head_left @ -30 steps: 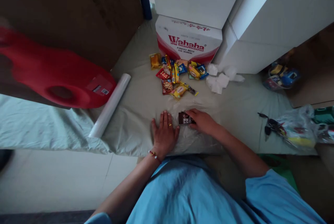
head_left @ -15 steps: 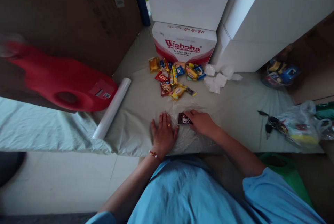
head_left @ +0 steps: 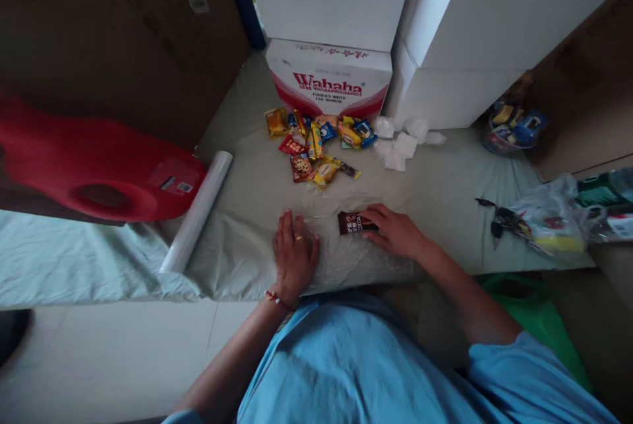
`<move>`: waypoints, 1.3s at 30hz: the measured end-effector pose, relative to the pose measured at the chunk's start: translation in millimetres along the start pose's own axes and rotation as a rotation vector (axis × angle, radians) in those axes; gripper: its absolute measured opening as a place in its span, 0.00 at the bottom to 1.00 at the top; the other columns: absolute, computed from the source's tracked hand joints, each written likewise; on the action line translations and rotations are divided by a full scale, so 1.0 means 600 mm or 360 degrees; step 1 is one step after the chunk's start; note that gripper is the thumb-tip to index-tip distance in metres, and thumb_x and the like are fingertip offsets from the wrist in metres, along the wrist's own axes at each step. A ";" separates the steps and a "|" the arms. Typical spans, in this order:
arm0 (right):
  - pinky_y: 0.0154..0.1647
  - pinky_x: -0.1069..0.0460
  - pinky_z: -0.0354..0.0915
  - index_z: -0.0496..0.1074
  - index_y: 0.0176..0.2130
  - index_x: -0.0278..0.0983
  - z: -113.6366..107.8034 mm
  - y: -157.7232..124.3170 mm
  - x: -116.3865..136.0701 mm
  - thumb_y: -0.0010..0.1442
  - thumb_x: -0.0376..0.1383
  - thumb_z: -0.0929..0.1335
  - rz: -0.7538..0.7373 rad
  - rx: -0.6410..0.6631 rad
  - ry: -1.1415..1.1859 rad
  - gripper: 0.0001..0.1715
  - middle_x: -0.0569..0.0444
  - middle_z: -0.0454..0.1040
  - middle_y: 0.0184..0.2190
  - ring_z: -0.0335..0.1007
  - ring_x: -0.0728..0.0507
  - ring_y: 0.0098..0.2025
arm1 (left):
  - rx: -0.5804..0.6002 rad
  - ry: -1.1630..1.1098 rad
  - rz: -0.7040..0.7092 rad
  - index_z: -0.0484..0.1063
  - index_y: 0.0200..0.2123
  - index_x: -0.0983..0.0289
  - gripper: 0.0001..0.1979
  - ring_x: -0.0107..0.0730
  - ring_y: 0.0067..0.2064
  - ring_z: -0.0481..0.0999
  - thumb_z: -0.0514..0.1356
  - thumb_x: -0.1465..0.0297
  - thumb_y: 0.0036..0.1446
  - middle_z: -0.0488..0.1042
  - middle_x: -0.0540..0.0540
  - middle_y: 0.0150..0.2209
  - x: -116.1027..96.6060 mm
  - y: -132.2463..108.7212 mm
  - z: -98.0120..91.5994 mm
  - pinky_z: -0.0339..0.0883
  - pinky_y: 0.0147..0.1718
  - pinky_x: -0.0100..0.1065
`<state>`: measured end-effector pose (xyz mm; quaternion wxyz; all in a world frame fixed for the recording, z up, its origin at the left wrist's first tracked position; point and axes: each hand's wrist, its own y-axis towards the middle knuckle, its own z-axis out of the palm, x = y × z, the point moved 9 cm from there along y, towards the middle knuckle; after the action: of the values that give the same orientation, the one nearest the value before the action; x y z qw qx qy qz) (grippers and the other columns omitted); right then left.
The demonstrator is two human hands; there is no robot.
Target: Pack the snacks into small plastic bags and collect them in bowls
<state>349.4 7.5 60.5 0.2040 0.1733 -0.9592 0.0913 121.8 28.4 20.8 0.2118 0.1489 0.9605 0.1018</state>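
My left hand (head_left: 293, 254) lies flat, fingers stretched out, on a sheet of clear plastic wrap (head_left: 346, 259) spread over the pale cloth. My right hand (head_left: 395, 231) rests to its right, with its fingertips pinched on a small dark brown snack packet (head_left: 351, 222) that lies on the wrap. A pile of several bright snack packets (head_left: 316, 144) sits farther back, in front of a white and red Wahaha box (head_left: 329, 80). A few white wrapped pieces (head_left: 399, 140) lie to the right of the pile.
A roll of clear wrap (head_left: 195, 213) lies at the left beside a red plastic object (head_left: 99, 170). White cabinets (head_left: 469, 28) and a brown cardboard box (head_left: 113, 35) stand behind. Plastic bags with items (head_left: 548, 219) and dark keys (head_left: 499, 216) sit at the right.
The view has swung a little, so everything sits lower and further left. My left hand has slid slightly left, away from the brown packet; my right hand stays on it.
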 end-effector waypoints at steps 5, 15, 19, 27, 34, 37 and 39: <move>0.62 0.36 0.67 0.71 0.62 0.38 0.029 -0.109 0.003 0.64 0.48 0.73 -0.0278 -0.0128 0.0095 0.32 0.39 0.70 0.61 0.66 0.33 0.62 | -0.0227 0.0003 0.0309 0.71 0.62 0.58 0.24 0.56 0.78 0.42 0.59 0.74 0.64 0.50 0.64 0.76 -0.005 -0.003 -0.021 0.50 0.70 0.63; 0.52 0.45 0.70 0.77 0.45 0.39 0.000 -0.083 -0.028 0.72 0.39 0.65 -0.0250 -0.0313 0.0613 0.12 0.44 0.77 0.50 0.73 0.41 0.51 | 0.0779 -0.0644 0.1194 0.71 0.60 0.56 0.23 0.41 0.69 0.67 0.57 0.69 0.60 0.74 0.57 0.63 -0.014 -0.046 0.004 0.44 0.74 0.53; 0.36 0.53 0.65 0.76 0.42 0.37 -0.028 -0.018 -0.079 0.69 0.46 0.66 0.0061 -0.0223 0.0896 0.16 0.52 0.77 0.34 0.70 0.47 0.34 | 0.0890 -0.0600 0.1139 0.63 0.67 0.61 0.39 0.51 0.71 0.62 0.64 0.51 0.57 0.68 0.64 0.67 -0.011 -0.044 0.010 0.46 0.72 0.55; 0.30 0.54 0.55 0.75 0.36 0.36 -0.019 0.060 -0.145 0.62 0.51 0.67 0.0352 -0.0054 0.0992 0.21 0.58 0.68 0.25 0.60 0.49 0.27 | 0.0509 -0.0551 0.0345 0.75 0.38 0.61 0.18 0.41 0.42 0.77 0.48 0.62 0.71 0.79 0.58 0.37 -0.006 0.027 0.030 0.69 0.48 0.44; 0.35 0.53 0.58 0.76 0.37 0.36 -0.026 0.069 -0.190 0.64 0.38 0.66 0.0480 -0.0040 0.0333 0.10 0.53 0.75 0.31 0.67 0.46 0.33 | 0.0170 -0.0078 -0.0294 0.72 0.29 0.61 0.17 0.50 0.44 0.73 0.53 0.59 0.66 0.75 0.61 0.34 0.049 0.075 0.008 0.66 0.46 0.47; 0.41 0.50 0.61 0.78 0.40 0.37 -0.053 0.093 -0.180 0.65 0.33 0.66 0.0472 -0.0119 -0.0077 0.10 0.47 0.77 0.38 0.70 0.42 0.40 | 0.0045 0.0061 -0.0311 0.76 0.38 0.65 0.14 0.56 0.51 0.69 0.58 0.60 0.62 0.74 0.66 0.44 0.046 0.073 -0.005 0.64 0.51 0.52; 0.48 0.48 0.63 0.78 0.45 0.37 -0.063 0.124 -0.152 0.67 0.33 0.65 0.0307 -0.0157 -0.0197 0.12 0.44 0.77 0.43 0.70 0.39 0.46 | -0.0069 0.0060 -0.0272 0.76 0.46 0.69 0.17 0.57 0.53 0.67 0.58 0.63 0.62 0.72 0.69 0.49 0.035 0.071 -0.020 0.63 0.53 0.53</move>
<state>413.7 112.3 48.5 0.1430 0.0752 -0.9855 0.0524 108.7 73.5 34.4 0.2049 0.0598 0.9711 0.1069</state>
